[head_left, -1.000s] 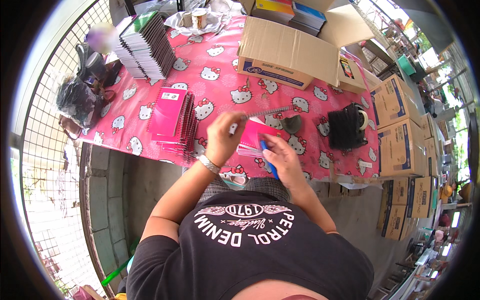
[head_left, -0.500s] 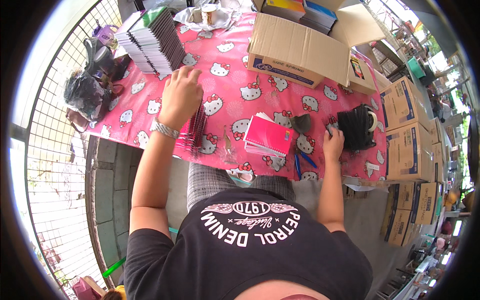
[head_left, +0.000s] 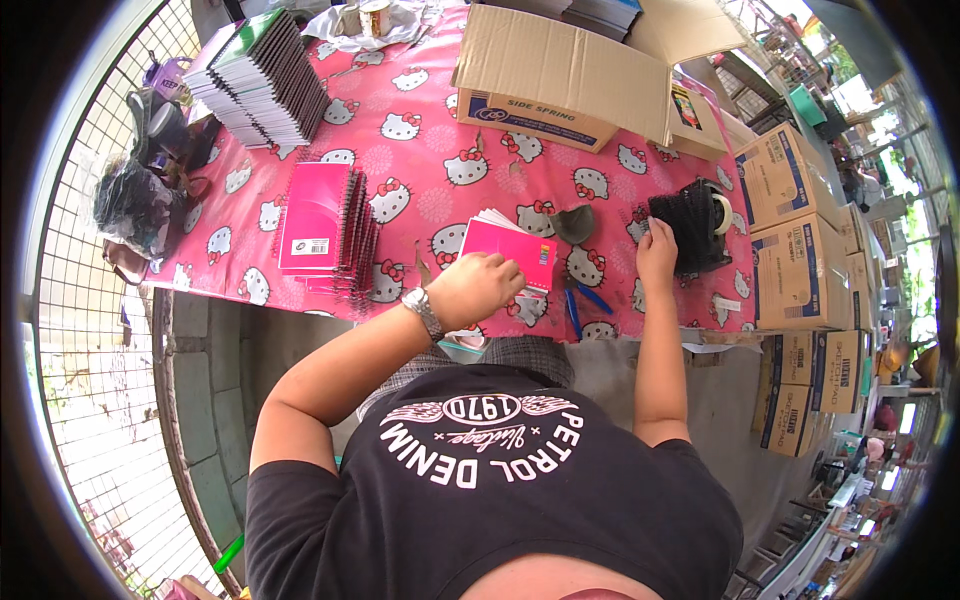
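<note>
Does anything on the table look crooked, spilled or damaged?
Yes: in the small pink notebook pile by the left hand, white pages fan out at the far edge instead of lying flush. The spiral-bound pink stack to its left is uneven too, its lower notebooks jutting out at the near side.

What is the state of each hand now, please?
Left hand: fingers curled over the pink notebooks; grip cannot be told.
Right hand: fingers close by the black bundle; grip cannot be told.
</note>
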